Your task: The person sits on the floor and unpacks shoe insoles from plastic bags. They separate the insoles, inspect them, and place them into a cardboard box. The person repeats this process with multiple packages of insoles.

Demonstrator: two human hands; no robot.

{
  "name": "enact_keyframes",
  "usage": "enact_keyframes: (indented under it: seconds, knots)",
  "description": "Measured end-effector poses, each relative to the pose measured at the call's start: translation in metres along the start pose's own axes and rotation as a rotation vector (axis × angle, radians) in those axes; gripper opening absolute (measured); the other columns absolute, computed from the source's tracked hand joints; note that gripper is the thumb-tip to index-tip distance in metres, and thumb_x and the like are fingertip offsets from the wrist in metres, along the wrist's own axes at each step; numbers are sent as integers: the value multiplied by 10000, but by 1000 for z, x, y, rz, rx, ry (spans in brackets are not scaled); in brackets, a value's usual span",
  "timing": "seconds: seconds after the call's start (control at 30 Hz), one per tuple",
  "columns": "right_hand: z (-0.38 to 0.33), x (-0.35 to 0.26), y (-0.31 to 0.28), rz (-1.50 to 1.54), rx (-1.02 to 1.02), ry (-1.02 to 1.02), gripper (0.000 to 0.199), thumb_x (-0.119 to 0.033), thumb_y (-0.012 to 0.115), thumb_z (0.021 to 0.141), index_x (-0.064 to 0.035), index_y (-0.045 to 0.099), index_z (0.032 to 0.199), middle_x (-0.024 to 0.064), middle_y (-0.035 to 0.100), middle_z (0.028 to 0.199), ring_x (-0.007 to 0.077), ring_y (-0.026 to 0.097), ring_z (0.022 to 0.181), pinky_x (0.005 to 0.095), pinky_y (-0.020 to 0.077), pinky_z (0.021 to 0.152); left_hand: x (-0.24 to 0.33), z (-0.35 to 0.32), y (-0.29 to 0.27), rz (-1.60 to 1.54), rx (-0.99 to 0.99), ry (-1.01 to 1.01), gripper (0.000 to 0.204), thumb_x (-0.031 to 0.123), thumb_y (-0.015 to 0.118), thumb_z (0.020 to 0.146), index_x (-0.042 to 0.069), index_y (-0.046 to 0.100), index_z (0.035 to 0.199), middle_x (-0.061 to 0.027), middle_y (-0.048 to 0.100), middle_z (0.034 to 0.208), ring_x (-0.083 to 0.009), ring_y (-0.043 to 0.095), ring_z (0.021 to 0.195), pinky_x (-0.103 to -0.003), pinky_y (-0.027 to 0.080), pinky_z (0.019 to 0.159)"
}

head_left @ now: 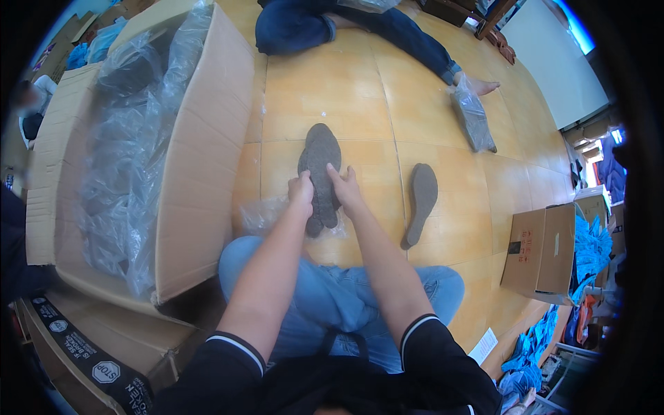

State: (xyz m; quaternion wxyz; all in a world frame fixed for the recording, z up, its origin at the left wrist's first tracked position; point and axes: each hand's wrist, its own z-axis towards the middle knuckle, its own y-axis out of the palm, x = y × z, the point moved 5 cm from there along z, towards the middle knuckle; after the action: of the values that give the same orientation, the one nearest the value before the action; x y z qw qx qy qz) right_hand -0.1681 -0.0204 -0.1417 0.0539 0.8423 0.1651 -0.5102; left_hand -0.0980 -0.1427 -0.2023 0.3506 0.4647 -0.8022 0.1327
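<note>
My left hand (301, 192) is closed on the left edge of several dark grey shoe insoles (321, 149). They overlap unevenly, with toe ends pointing away from me and narrow heels toward my lap. My right hand (345, 188) grips their right edge, its thumb lying on the top insole and a finger reaching out to the side. On the floor to the right lies another grey insole (422, 197), apart from my hands; whether more lie under it I cannot tell. A crumpled clear plastic bag (261, 216) is on the floor beneath my left forearm.
A big open cardboard box (200, 159) full of clear plastic bags stands close on my left. Across the tiled floor (339, 83) sits another person in dark jeans (294, 28), beside a bagged grey bundle (474, 117). A smaller box (536, 252) with blue plastic stands right.
</note>
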Motion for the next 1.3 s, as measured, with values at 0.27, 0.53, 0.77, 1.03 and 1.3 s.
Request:
enact_keyframes:
  seconds: [0.27, 0.53, 0.77, 1.03, 1.3]
  knots:
    - [-5, -15, -15, 64, -166, 103, 911, -392, 781, 754, 62, 296, 1377, 221, 553, 1240, 264, 590, 1089, 357, 487, 920, 6, -45, 39, -286, -485, -362, 596, 449, 642, 854, 28, 549, 1265, -142, 603, 1215, -269, 567, 1117, -391, 451, 943]
    - [-108, -115, -70, 210, -105, -701, 830, -110, 694, 833, 15, 170, 1464, 192, 466, 1327, 248, 489, 1208, 371, 404, 1026, 79, -170, 82, -271, -802, 431, 647, 321, 611, 904, 37, 316, 1405, -129, 477, 1338, -238, 482, 1236, -363, 401, 1018]
    - [-193, -145, -84, 92, -70, -822, 1018, -262, 710, 821, 7, 14, 1514, 268, 283, 1473, 366, 345, 1349, 417, 299, 1104, 71, -255, 64, -480, -999, 532, 779, 356, 679, 866, 55, 264, 1451, -101, 421, 1406, -236, 431, 1302, -388, 360, 1087]
    - [-265, -113, -124, 175, -72, -793, 805, -476, 485, 945, -48, 123, 1522, 213, 315, 1485, 326, 347, 1365, 432, 302, 1103, 85, -321, 25, -583, -963, 682, 743, 552, 628, 859, 91, 416, 1401, -96, 505, 1371, -255, 477, 1275, -470, 366, 1097]
    - [-292, -99, -110, 1175, -281, -330, 752, -605, 241, 989, -100, 97, 1527, 200, 398, 1432, 311, 423, 1312, 465, 356, 1084, 83, -386, 33, -566, -1104, 768, 1030, 746, 566, 775, 151, 172, 1518, -203, 393, 1424, -369, 389, 1322, -584, 229, 1141]
